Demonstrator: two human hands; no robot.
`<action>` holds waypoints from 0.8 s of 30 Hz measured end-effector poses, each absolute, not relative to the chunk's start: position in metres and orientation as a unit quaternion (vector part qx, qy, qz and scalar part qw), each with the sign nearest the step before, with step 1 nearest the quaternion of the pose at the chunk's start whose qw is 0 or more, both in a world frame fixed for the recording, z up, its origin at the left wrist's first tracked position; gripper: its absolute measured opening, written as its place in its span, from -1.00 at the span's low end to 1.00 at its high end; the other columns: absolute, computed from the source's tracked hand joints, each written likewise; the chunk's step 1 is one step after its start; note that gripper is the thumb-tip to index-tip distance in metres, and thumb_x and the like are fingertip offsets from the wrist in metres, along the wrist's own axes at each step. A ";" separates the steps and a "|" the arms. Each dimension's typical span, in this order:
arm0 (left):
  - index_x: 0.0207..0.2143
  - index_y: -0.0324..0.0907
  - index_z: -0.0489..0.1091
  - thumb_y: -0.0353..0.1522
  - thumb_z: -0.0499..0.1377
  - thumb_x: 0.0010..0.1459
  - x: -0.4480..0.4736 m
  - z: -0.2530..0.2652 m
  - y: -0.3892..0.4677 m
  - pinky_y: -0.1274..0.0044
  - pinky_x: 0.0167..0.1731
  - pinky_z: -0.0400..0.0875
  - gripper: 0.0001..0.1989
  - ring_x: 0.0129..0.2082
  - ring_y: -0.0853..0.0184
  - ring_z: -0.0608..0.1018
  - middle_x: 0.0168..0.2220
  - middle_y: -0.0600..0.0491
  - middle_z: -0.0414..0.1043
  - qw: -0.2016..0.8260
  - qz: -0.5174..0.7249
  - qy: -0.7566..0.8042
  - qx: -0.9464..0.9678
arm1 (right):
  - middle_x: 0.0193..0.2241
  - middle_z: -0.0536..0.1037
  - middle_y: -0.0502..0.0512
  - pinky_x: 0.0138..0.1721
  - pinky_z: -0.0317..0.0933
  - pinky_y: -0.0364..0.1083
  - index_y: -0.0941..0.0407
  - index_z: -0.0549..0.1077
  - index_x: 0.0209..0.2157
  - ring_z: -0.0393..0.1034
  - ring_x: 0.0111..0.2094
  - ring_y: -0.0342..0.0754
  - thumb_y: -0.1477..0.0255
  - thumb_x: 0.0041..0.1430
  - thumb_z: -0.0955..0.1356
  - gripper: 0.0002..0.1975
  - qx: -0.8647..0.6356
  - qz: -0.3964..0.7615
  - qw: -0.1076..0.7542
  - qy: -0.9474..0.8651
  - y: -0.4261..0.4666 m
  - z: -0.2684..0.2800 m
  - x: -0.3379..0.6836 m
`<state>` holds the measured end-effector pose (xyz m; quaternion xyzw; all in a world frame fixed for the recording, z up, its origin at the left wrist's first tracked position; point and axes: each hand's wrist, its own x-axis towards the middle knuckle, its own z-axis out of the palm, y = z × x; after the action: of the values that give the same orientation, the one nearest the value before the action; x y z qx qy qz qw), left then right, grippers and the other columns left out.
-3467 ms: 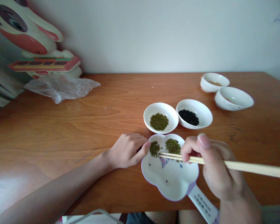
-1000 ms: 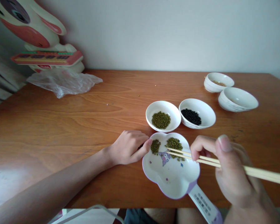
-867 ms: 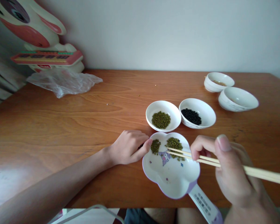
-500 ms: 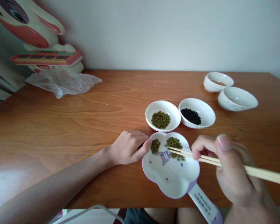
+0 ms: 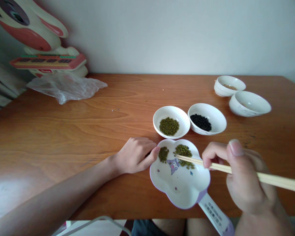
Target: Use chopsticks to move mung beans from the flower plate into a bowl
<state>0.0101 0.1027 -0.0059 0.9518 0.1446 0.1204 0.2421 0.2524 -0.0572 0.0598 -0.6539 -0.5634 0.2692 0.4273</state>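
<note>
In my right hand [image 5: 245, 177] is a pair of chopsticks [image 5: 221, 168], held between the thumb and fingers. Their tips, close together, are at the left edge of the larger heap of mung beans [image 5: 183, 150]. These beans lie in a white, flower-shaped dish [image 5: 184, 193] with a purple rim and a long handle. A smaller heap of mung beans [image 5: 163, 154] sits at the dish's upper left. My left hand [image 5: 137, 155] rests on the table, fingers curled, its thumb on the dish's left rim. Whether a bean is between the chopstick tips is too small to tell.
Behind the dish stand a white bowl of mung beans [image 5: 156, 127] and a white bowl of black beans [image 5: 218, 121]. Two more white bowls, one at the back [image 5: 221, 88] and one nearer [image 5: 253, 106], stand right. A plastic bag [image 5: 68, 88] and rabbit-shaped toy keyboard [image 5: 49, 62] are far left.
The chopstick tips have come together, where before there was a slight gap between them. My left hand and the dish stay in place.
</note>
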 end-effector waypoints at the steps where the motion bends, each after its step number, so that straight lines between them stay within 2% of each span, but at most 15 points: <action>1: -0.42 -0.15 0.25 -0.26 -0.15 0.54 0.010 -0.006 0.103 0.46 -0.36 0.22 -0.57 -0.45 0.34 0.41 -0.45 0.06 0.40 0.241 0.122 0.144 0.952 | -0.58 0.41 0.00 -0.40 0.03 -0.01 0.03 0.43 -0.51 0.26 -0.50 -0.06 0.05 0.54 0.04 -0.35 -0.649 0.265 0.436 -0.564 -0.057 0.060 0.252; 11: -0.41 -0.15 0.26 -0.27 -0.13 0.54 0.009 -0.007 0.103 0.46 -0.37 0.24 -0.58 -0.45 0.34 0.42 -0.45 0.06 0.41 0.244 0.125 0.141 0.951 | -0.55 0.44 0.00 -0.43 0.11 -0.03 0.04 0.43 -0.47 0.33 -0.49 -0.06 0.01 0.52 0.03 -0.36 -0.620 0.344 0.435 -0.555 -0.058 0.056 0.250; 24: -0.41 -0.15 0.24 -0.26 -0.14 0.54 0.010 -0.007 0.103 0.46 -0.36 0.22 -0.58 -0.44 0.34 0.40 -0.45 0.06 0.39 0.249 0.119 0.143 0.950 | -0.57 0.42 0.01 -0.41 0.07 -0.01 0.02 0.40 -0.49 0.27 -0.49 -0.04 0.06 0.53 0.06 -0.40 -0.642 0.309 0.409 -0.570 -0.055 0.059 0.245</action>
<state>0.0098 0.1032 -0.0068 0.9505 0.1430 0.1192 0.2488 0.2454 -0.0551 0.0592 -0.6419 -0.5703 0.3085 0.4092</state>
